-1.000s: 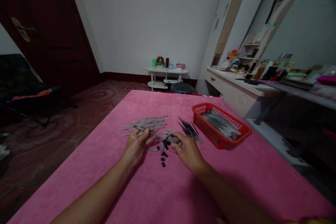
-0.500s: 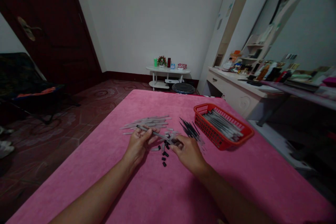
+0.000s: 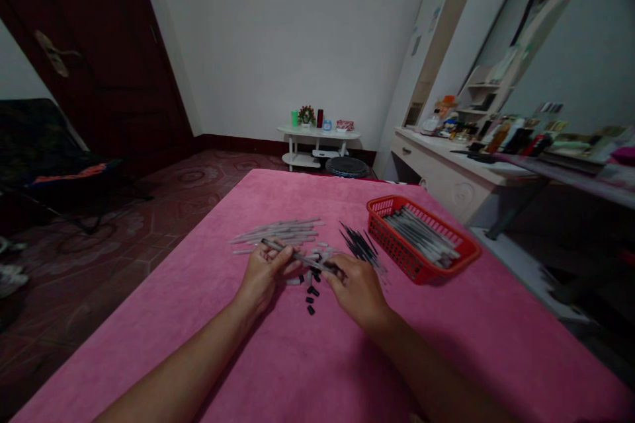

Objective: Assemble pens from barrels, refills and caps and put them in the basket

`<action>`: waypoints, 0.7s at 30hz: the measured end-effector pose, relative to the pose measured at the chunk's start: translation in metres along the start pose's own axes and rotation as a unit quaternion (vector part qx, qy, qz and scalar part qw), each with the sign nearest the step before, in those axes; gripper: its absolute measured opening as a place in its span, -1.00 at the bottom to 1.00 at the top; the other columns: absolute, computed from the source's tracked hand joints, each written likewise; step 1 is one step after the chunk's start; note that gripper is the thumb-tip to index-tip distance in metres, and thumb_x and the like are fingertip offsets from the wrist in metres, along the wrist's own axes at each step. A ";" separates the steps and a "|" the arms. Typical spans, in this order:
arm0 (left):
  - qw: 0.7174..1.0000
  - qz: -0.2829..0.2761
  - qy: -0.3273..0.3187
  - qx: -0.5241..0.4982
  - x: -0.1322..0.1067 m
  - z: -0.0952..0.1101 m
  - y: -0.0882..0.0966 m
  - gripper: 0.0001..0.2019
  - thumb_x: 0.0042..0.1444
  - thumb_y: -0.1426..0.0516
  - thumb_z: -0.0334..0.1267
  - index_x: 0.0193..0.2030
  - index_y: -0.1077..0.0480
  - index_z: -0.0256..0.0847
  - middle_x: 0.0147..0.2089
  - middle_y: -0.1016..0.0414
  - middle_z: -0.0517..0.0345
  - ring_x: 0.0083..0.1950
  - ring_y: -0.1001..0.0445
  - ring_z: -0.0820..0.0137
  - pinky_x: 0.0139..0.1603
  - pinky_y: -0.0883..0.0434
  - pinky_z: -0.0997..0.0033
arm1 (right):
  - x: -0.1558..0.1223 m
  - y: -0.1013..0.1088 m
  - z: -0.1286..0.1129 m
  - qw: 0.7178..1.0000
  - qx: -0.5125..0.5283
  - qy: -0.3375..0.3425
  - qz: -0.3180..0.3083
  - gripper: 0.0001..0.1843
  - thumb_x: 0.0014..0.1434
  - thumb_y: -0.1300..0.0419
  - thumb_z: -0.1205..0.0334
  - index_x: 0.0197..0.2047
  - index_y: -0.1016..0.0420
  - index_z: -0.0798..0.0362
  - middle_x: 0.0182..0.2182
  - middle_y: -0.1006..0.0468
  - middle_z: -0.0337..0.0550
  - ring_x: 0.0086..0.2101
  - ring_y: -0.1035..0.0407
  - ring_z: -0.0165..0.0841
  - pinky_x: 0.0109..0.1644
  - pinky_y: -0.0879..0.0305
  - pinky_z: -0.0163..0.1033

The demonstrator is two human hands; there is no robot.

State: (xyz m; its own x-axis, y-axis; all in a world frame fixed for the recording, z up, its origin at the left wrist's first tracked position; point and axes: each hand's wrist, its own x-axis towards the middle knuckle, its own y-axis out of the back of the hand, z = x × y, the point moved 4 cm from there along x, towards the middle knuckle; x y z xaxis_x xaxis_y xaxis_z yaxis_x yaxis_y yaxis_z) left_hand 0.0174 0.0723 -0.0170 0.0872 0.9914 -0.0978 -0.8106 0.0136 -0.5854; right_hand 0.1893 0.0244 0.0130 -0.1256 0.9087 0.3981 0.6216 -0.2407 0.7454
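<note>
A slim grey pen [image 3: 303, 256] with a black left end is held slantwise between my two hands above the pink cloth. My left hand [image 3: 262, 275] is closed around its barrel, thumb on top. The fingers of my right hand [image 3: 358, 283] pinch the pen's right end; whatever small part they cover is hidden. Below lie several small black plugs [image 3: 311, 310] and pale, clear caps [image 3: 294, 281]. Grey pen barrels [image 3: 282, 231] are spread beyond my left hand. Dark thin refills [image 3: 358, 242] lie beyond my right hand.
A red plastic basket [image 3: 397, 258] full of pens stands on the right of the pink-covered table [image 3: 208, 344]. Behind the table are a black round stool [image 3: 347, 166] and a low white stand [image 3: 317, 133]. A crowded dressing table [image 3: 446, 168] is at the right.
The pen's black left end has shifted slightly right and down, so the pen slopes a little more. Both hands stay in nearly the same place. The loose parts lie as before.
</note>
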 end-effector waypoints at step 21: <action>0.996 -0.082 -0.011 0.030 -0.008 0.001 -0.005 -0.57 -0.23 -0.41 -0.31 -0.41 -0.20 -0.24 -0.39 -0.56 0.10 -0.30 -0.60 0.22 -0.32 -0.53 0.34 | 0.000 -0.002 0.001 0.979 0.175 -0.086 -0.063 -0.88 0.07 -0.13 0.31 -0.44 -0.49 0.06 -0.54 -0.43 -0.25 -0.47 -0.28 -0.41 -0.42 -0.12 -0.35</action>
State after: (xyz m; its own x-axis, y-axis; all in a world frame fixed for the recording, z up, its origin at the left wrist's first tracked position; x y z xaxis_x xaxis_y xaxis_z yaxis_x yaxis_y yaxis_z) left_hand 0.0200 0.0646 -0.0122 0.2092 0.9778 0.0133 -0.8196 0.1827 -0.5431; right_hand 0.1892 0.0248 0.0110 -0.1046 0.9747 0.1974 0.8399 -0.0197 0.5424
